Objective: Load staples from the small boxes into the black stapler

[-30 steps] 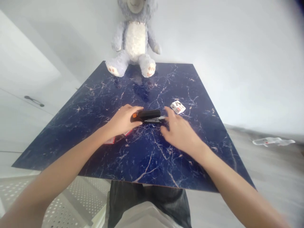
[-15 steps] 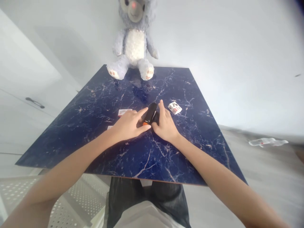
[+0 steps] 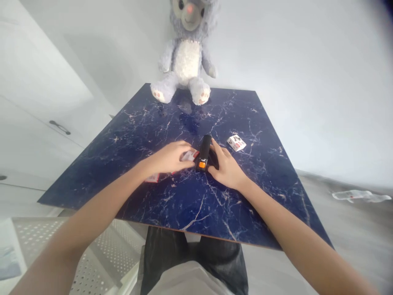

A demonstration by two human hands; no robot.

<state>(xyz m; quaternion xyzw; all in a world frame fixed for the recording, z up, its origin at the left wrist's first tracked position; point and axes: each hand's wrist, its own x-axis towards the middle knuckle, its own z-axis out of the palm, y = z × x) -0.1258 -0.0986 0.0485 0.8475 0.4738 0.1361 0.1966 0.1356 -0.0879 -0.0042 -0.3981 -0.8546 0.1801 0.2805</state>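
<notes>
A pale, plain wall point(image 3: 301, 49) fills the upper right of the frame in soft, even light. White cupboard doors point(image 3: 27, 123) with a dark handle point(image 3: 59, 127) stand at left. A blue marbled worktop point(image 3: 264, 164) spans the middle. Greyish floor point(image 3: 353, 233) shows lower right; the white perforated piece point(image 3: 37, 231) lower left is probably a chair.

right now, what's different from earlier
The black stapler has swung from crosswise to pointing away, its orange end now nearest. The left hand no longer clasps that end; a red-and-white piece, perhaps held, shows within it. The white box and plush toy stayed.
</notes>
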